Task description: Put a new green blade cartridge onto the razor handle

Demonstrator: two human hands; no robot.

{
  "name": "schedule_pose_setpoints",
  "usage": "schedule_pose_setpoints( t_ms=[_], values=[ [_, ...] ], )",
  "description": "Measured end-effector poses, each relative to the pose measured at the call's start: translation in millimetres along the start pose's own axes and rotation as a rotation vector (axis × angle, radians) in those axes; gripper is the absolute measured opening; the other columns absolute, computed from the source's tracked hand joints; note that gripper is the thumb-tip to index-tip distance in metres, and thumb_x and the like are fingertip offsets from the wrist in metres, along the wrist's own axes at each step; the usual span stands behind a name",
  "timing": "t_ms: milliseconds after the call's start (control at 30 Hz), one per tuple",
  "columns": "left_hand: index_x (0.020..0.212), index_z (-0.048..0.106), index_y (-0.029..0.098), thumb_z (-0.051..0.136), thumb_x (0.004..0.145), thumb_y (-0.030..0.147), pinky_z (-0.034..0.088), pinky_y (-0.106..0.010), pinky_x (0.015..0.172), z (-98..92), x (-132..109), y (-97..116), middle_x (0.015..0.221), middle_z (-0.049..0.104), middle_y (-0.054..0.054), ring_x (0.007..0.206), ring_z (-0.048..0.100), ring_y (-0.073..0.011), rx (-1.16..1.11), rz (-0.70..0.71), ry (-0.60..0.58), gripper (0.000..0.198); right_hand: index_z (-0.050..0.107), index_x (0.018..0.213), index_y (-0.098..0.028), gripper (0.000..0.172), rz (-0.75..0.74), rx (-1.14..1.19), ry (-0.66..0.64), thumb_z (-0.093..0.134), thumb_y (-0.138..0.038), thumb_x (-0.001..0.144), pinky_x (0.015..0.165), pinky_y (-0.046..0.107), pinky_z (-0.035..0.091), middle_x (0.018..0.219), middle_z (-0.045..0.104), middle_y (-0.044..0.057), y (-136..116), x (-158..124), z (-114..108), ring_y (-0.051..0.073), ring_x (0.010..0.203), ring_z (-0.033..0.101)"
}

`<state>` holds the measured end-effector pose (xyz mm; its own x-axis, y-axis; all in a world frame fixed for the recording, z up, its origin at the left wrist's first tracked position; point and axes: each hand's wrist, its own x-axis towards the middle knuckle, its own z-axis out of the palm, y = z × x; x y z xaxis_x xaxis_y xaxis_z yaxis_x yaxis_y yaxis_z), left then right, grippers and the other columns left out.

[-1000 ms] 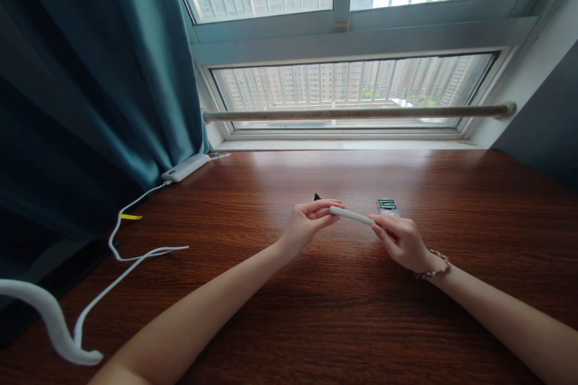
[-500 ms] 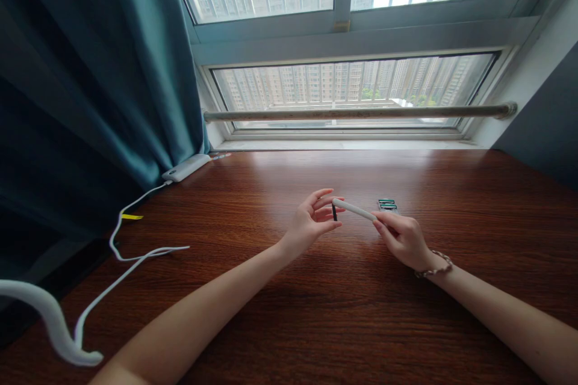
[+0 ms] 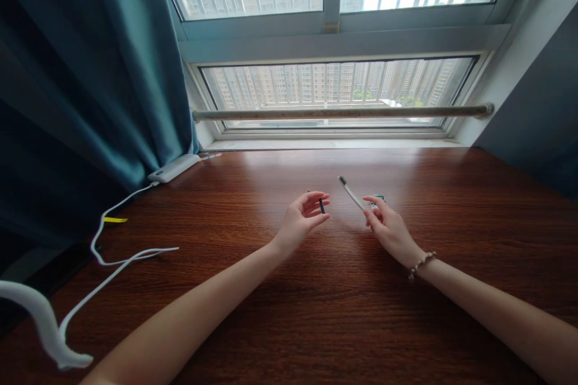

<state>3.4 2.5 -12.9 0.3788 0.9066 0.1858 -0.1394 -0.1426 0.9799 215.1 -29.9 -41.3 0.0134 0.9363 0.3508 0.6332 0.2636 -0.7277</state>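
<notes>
Between the thumb and fingertips of my left hand is a small, thin black stick-like piece, held upright above the table. My right hand pinches the lower end of a slim white stick. Its dark tip points up and away to the left, and its exact kind is unclear. A gap separates the stick from my left hand. Just behind my right fingers lies a small dark-green and silvery item, mostly hidden by that hand.
The brown wood-grain table reaches to the window. At left, a white power strip lies by the blue curtain, its white cable running forward. A yellow strip and a curved white stand are also there.
My right hand has turned the white stick so its dark tip points up and away, apart from my left hand. The black piece stays in my left fingers. The view has shifted slightly right.
</notes>
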Motion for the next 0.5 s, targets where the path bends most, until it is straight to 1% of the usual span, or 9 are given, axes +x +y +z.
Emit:
schedule_pose_setpoints(
  t_ms=[100,133,200,267,333,400,500],
  values=[
    [0.100,0.053,0.013,0.066,0.063,0.021,0.039,-0.039,0.091,1.5,-2,-1,0.115,0.051,-0.013,0.104,0.051,-0.0222,0.019,0.000,-0.006,0.040,0.046,0.116,-0.014,0.035,-0.129,-0.183,-0.040,0.038,-0.022,0.083,0.064,0.026,0.043,0.078,0.056,0.006,-1,-3,2,0.015,0.069,0.053],
    [0.099,0.054,0.013,0.066,0.063,0.022,0.040,-0.039,0.091,1.9,-3,-2,0.115,0.052,-0.013,0.103,0.051,-0.0223,0.025,-0.001,-0.003,0.039,0.046,0.116,-0.012,0.036,-0.167,-0.258,-0.060,0.036,-0.019,0.083,0.067,0.027,0.043,0.082,0.055,0.008,-1,-5,2,0.016,0.072,0.052],
    [0.097,0.055,0.013,0.066,0.063,0.023,0.040,-0.039,0.090,2.6,-4,-3,0.114,0.053,-0.013,0.102,0.052,-0.0221,0.041,-0.003,0.000,0.037,0.042,0.120,-0.009,0.040,-0.201,-0.415,-0.107,0.031,-0.013,0.082,0.069,0.028,0.043,0.083,0.052,0.010,-1,-10,4,0.016,0.072,0.050],
    [0.096,0.056,0.013,0.065,0.064,0.024,0.041,-0.039,0.089,3.2,-4,-4,0.113,0.053,-0.012,0.100,0.053,-0.0217,0.065,-0.014,-0.004,0.035,0.035,0.126,-0.010,0.046,-0.178,-0.583,-0.126,0.030,-0.007,0.080,0.069,0.028,0.043,0.083,0.050,0.011,-3,-14,5,0.017,0.072,0.049],
    [0.094,0.056,0.013,0.065,0.064,0.024,0.041,-0.038,0.089,3.8,-4,-5,0.113,0.053,-0.012,0.100,0.053,-0.0214,0.086,-0.034,-0.012,0.033,0.034,0.126,-0.009,0.048,-0.135,-0.732,-0.136,0.030,-0.004,0.078,0.070,0.028,0.043,0.086,0.049,0.012,-5,-17,6,0.017,0.074,0.049],
    [0.094,0.057,0.014,0.064,0.065,0.024,0.041,-0.037,0.089,4.4,-4,-6,0.114,0.052,-0.012,0.101,0.052,-0.0214,0.098,-0.046,-0.027,0.032,0.038,0.122,-0.006,0.044,-0.084,-0.848,-0.164,0.030,-0.004,0.078,0.068,0.028,0.043,0.089,0.049,0.013,-8,-18,5,0.018,0.073,0.051],
    [0.095,0.056,0.015,0.064,0.065,0.023,0.040,-0.037,0.090,5.2,-5,-7,0.116,0.051,-0.011,0.103,0.051,-0.0217,0.097,-0.054,-0.070,0.033,0.047,0.108,-0.005,0.033,-0.030,-0.959,-0.222,0.030,-0.007,0.080,0.059,0.027,0.043,0.087,0.050,0.014,-13,-18,1,0.018,0.067,0.054]
  ],
)
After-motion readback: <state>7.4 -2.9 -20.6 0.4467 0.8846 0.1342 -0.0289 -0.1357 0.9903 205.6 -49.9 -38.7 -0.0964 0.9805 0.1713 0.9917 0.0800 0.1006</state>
